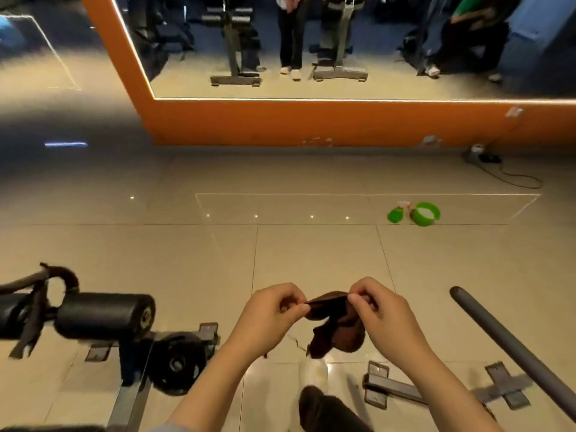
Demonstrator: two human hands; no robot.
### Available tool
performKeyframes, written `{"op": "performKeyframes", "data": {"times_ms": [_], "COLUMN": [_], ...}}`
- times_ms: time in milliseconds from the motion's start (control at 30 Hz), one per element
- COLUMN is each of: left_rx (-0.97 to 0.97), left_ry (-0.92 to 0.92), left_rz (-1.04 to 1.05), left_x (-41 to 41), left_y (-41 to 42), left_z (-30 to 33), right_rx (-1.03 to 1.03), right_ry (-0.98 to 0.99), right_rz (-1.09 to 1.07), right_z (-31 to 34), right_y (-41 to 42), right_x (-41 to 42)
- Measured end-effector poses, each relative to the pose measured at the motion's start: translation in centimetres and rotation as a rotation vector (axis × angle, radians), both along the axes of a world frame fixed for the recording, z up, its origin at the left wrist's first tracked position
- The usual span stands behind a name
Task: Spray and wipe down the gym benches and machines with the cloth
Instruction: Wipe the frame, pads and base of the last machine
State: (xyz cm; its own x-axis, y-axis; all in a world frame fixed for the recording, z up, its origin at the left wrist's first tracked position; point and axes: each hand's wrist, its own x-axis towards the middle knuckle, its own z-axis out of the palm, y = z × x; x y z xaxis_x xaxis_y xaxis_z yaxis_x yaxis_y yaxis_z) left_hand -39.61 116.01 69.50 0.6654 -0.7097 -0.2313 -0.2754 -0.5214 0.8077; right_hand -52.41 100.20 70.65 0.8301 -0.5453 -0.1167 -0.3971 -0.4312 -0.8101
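I hold a dark brown cloth point(338, 330) in front of me with both hands. My left hand point(271, 310) pinches its top edge on the left, and my right hand point(381, 310) pinches the same edge on the right; the rest of the cloth hangs down between them. A green spray bottle point(396, 213) with a white nozzle lies on the tiled floor farther ahead to the right. A gym bench with a black foam roller pad point(103, 314) and a black wheel point(177, 363) stands at the lower left.
A green bowl-shaped container point(425, 214) sits beside the bottle. A grey machine bar point(511, 347) slants at the lower right above a metal floor frame point(392, 389). An orange wall with a mirror point(311, 51) lies ahead; a power strip and cable point(489, 160) are near it.
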Motion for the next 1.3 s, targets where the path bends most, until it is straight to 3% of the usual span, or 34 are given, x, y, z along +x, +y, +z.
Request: {"op": "performKeyframes", "data": {"times_ms": [200,533,900,1067,1300], "left_rx": [-0.041,-0.040,0.000,0.026,0.137], "left_ry": [-0.055,0.100,0.208,0.254,0.141], "left_rz": [0.063,0.068,-0.328,-0.404,-0.526], "left_x": [9.5,23.0,35.0,42.8,49.4], "left_y": [-9.0,-25.8,-48.6,-59.4,-71.5], "left_z": [-0.4,-1.6,-4.6,-5.6,-5.5], "right_rx": [0.111,0.346,0.412,0.492,0.538], "right_ry": [-0.063,-0.084,-0.027,0.040,0.014], "right_rz": [-0.133,-0.314,-0.803,-1.064,-1.306], "right_z": [-2.5,-4.0,-8.0,-9.8,-10.2], "right_y": [-9.5,-25.8,-42.5,-50.8,-61.4], "right_x": [10.2,22.0,28.2,31.3,34.2]}}
